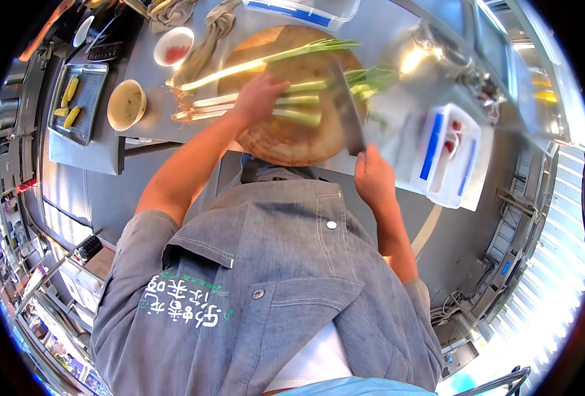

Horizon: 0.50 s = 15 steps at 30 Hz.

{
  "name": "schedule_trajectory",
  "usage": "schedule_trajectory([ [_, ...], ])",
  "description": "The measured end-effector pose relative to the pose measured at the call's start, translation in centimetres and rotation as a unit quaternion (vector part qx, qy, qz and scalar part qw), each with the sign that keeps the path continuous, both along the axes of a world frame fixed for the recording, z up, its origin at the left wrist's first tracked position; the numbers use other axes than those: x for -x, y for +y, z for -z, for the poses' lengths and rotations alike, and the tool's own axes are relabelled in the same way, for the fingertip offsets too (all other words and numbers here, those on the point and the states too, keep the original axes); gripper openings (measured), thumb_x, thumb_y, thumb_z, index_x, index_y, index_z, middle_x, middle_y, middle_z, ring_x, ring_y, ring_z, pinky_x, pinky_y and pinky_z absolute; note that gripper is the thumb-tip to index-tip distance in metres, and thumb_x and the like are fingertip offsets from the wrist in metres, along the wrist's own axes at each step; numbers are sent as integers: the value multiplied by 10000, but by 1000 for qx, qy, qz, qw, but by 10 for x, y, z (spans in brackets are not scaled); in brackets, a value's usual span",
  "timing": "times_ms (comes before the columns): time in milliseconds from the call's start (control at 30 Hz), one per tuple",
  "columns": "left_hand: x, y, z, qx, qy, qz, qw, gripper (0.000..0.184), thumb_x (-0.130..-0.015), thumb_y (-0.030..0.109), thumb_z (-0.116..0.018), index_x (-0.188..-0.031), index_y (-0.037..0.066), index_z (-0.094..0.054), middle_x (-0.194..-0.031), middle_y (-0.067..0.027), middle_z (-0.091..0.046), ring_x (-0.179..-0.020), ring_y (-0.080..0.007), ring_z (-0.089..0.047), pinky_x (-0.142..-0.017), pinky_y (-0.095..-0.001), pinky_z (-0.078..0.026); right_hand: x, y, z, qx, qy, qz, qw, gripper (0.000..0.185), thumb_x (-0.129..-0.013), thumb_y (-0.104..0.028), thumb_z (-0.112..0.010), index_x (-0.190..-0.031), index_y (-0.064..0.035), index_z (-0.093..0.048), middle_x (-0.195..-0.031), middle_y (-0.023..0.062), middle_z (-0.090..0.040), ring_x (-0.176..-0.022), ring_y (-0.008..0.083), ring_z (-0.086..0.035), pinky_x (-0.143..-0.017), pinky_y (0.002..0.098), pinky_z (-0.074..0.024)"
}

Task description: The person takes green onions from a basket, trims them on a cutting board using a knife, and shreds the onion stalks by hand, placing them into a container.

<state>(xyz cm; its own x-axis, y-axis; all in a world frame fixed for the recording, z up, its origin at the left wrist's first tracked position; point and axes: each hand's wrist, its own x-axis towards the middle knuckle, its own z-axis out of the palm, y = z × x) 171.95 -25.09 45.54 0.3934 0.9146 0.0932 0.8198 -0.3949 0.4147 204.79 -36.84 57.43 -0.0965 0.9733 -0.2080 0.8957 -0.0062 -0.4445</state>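
Observation:
A round wooden chopping board (272,144) lies at the counter's front edge with long green onions (206,113) across it, their roots pointing left. My left hand (260,98) is closed over the stalks at the middle of the board. In my right hand (374,174) is the handle of a cleaver (346,109), its broad blade reaching across the onions, slightly blurred. Loose green tops (375,79) lie to the right of the blade. One whole green onion (246,68) rests apart, farther back on the board.
To the left stand a beige bowl (127,105), a white bowl (173,47) with red bits, and a metal tray (92,120) holding yellow corn. Grey cloths (206,41) lie behind. At right is a clear plastic container (447,158); another container (302,12) sits at the back.

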Motion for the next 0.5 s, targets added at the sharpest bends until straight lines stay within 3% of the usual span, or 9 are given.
schedule_trajectory([
  [67, 0, -1, -2, 8, -5, 0, 1000, 418, -932, 57, -612, -1320, 158, -733, -1148, -82, -695, -1157, -313, -636, -982, -433, -524, 4, 0, 32, 5, -24, -27, 999, 154, -1038, -180, -527, -1043, -28, -502, -781, 240, -672, -786, 507, -642, -728, 610, -487],
  [233, 0, 0, -20, 50, -24, 28, 998, 329, -943, 96, -632, -1244, 138, -757, -1147, -98, -698, -1133, -322, -644, -976, -433, -526, -4, -12, 44, 6, -1, -10, 1000, 161, -1034, -182, -535, -1039, -25, -499, -789, 248, -671, -790, 512, -638, -719, 613, -486],
  [300, 3, 15, -38, 2, 16, 25, 1000, 251, -940, 136, -657, -1165, 119, -766, -1148, -109, -700, -1127, -327, -646, -971, -430, -527, -13, -1, 42, -17, 27, -8, 999, 160, -1035, -183, -533, -1038, -27, -495, -792, 250, -670, -787, 515, -634, -710, 614, -481],
  [333, 5, 26, -32, -46, 34, -32, 998, 229, -928, 159, -677, -1134, 98, -755, -1153, -126, -709, -1124, -339, -649, -985, -439, -522, -16, -3, 35, 7, 21, 17, 1000, 161, -1038, -186, -529, -1032, -29, -491, -797, 251, -668, -793, 517, -631, -708, 616, -473],
  [367, 14, 40, -3, -207, -54, -61, 975, 264, -914, 150, -686, -1164, 95, -751, -1156, -140, -716, -1125, -348, -651, -998, -445, -518, -18, -6, 29, 31, 13, 44, 998, 162, -1040, -189, -526, -1025, -32, -486, -801, 251, -667, -799, 519, -627, -707, 618, -465],
  [433, 7, 48, -29, -142, -13, -138, 980, 289, -918, 132, -668, -1193, 90, -744, -1167, -151, -720, -1132, -366, -647, -1009, -459, -513, -19, -4, 21, 29, 11, 45, 998, 165, -1042, -192, -524, -1023, -33, -483, -807, 253, -665, -806, 519, -624, -707, 620, -458],
  [500, 17, 58, 18, -129, -38, -92, 987, 297, -928, 118, -648, -1208, 96, -743, -1157, -149, -719, -1132, -373, -643, -1007, -461, -513, -19, -1, 16, 26, 13, 47, 998, 168, -1044, -196, -522, -1021, -35, -479, -813, 256, -664, -813, 519, -620, -708, 622, -451],
])
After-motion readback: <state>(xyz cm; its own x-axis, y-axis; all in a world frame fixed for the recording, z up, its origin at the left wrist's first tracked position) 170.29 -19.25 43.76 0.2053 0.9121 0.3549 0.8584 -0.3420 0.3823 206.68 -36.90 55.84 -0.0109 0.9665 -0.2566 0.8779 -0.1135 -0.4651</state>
